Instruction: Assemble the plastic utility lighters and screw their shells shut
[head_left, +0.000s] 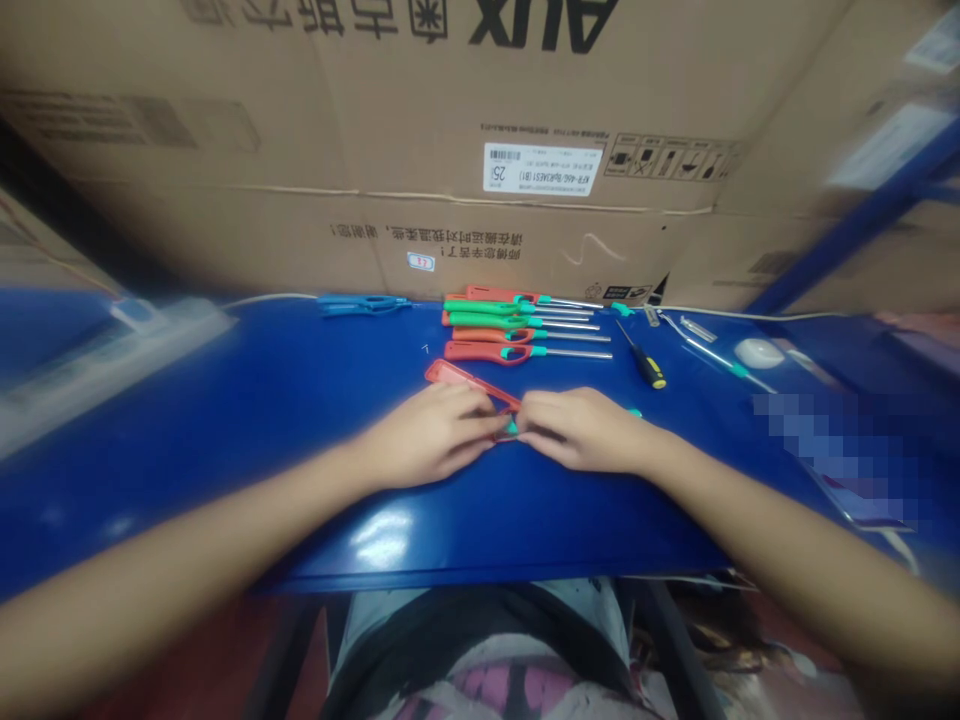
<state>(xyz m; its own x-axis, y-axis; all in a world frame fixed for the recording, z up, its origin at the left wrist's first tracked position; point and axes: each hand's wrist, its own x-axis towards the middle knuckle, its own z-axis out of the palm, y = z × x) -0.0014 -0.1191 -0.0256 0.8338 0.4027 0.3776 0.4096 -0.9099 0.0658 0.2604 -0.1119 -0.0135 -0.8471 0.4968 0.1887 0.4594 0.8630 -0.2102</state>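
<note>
My left hand (431,432) is closed around the middle of a red gas lighter (469,380), whose handle end sticks out at the upper left. My right hand (581,428) pinches the same lighter from the other side, fingertips nearly meeting those of the left. Between the hands shows a small teal part (512,427); the rest of that area is hidden by the fingers. Just beyond lie several finished-looking lighters in a row, with a red one (480,351) nearest and green ones (487,320) behind, metal tubes pointing right.
A yellow-and-black screwdriver (646,366) lies right of the row, near a loose metal tube (709,352) and a round white object (759,352). Blue-handled pliers (364,305) are at the back left. A large cardboard sheet (300,150) stands behind the blue table (225,420).
</note>
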